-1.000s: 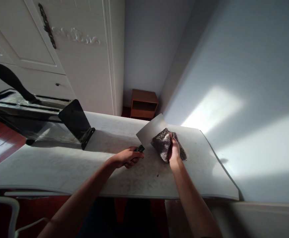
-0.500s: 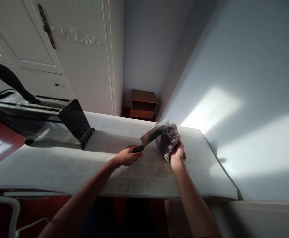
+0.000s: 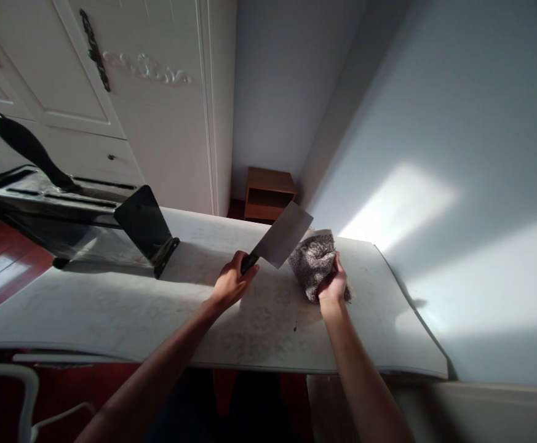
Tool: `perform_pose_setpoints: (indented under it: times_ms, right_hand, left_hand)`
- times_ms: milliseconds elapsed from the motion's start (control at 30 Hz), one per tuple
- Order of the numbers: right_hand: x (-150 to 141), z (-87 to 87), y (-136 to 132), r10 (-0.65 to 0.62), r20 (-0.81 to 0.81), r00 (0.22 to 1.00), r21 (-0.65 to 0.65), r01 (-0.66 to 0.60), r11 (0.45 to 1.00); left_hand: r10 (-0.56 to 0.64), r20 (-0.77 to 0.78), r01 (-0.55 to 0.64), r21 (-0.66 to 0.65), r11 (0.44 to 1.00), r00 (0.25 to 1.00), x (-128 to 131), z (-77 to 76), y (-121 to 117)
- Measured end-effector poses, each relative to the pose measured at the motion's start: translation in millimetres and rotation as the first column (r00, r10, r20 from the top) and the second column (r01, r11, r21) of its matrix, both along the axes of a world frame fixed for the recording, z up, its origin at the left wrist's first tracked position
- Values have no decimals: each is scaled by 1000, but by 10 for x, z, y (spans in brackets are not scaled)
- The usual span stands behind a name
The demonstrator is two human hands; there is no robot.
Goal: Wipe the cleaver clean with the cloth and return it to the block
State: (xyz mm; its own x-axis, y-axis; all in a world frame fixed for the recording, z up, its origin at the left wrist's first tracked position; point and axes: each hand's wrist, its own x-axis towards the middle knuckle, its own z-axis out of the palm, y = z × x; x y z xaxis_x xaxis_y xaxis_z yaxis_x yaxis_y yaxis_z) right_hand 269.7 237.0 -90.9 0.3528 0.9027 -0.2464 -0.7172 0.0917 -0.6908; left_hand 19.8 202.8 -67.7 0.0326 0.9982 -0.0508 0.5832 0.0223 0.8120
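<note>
My left hand [image 3: 231, 283] is closed round the dark handle of a wide steel cleaver [image 3: 281, 235], whose blade points up and to the right above the white table [image 3: 125, 307]. Just right of the blade, my right hand [image 3: 332, 283] grips a grey speckled cloth [image 3: 313, 261], bunched up and lifted slightly off the tabletop. Cloth and blade are close together; I cannot tell whether they touch.
A black knife block [image 3: 88, 221] with a dark handle [image 3: 26, 147] sticking up lies at the table's back left. White cabinet doors [image 3: 125, 104] stand behind it. A small wooden stool [image 3: 268, 194] sits on the floor in the corner. A sunlit wall [image 3: 434, 184] borders the table's right side.
The cleaver has turned from lying flat near the table to standing up with its blade raised. My right hand lifted the cloth from beneath the blade to beside it.
</note>
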Motion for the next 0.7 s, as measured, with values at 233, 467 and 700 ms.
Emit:
perform_pose_setpoints:
  times_ms: [233, 467, 700]
  right_hand:
    - [27, 77, -27, -63, 112, 992, 58, 57, 997]
    - [-53, 181, -58, -125, 146, 981, 55, 118, 992]
    - [-138, 140, -49, -314, 438, 842, 232, 231, 945]
  left_hand:
    - [-5, 112, 5, -6, 1000, 994, 48, -13, -38]
    - [9, -217, 22, 142, 990, 976, 52, -114, -39]
    - [-69, -310, 95, 69, 993, 948, 107, -95, -53]
